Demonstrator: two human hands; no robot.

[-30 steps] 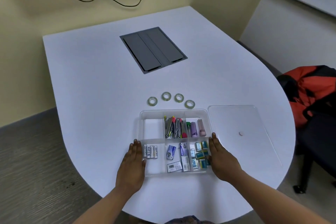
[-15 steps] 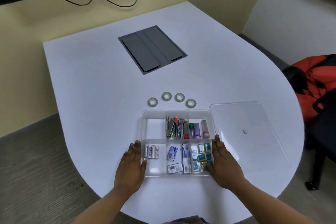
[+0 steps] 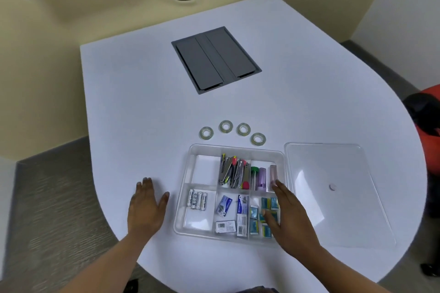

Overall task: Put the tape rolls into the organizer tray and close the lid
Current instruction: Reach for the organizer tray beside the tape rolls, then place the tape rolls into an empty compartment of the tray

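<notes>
Motion blur softens both hands, and the small print on the packets in the tray cannot be read. The right hand (image 3: 289, 215) lies over the lower right corner of the clear organizer tray (image 3: 188, 173), hiding part of the small blue boxes (image 3: 254, 213) there; its fingers (image 3: 277, 185) are loosely spread and hold nothing. The left hand (image 3: 145, 207) rests flat in the lower left of centre, on the white bench (image 3: 142, 107) just beside the tray's left wall, fingers wide and empty. Both forearms run off the bottom edge of the frame.

Four tape rolls (image 3: 206, 132) lie flat on the bench just above the tray, in a shallow arc running left to right, their holes facing up, none touching another. The tray sits at lower centre, its long side running left to right, and its upper left compartment is bare. Batteries (image 3: 197, 200) lie in the lower left compartment and staplers (image 3: 232, 171) in the upper middle one. The clear lid (image 3: 333, 197) lies flat on the bench just right of the tray, hard to tell from the white surface. At the right edge a red and black bag (image 3: 426, 112) is cut off.
</notes>
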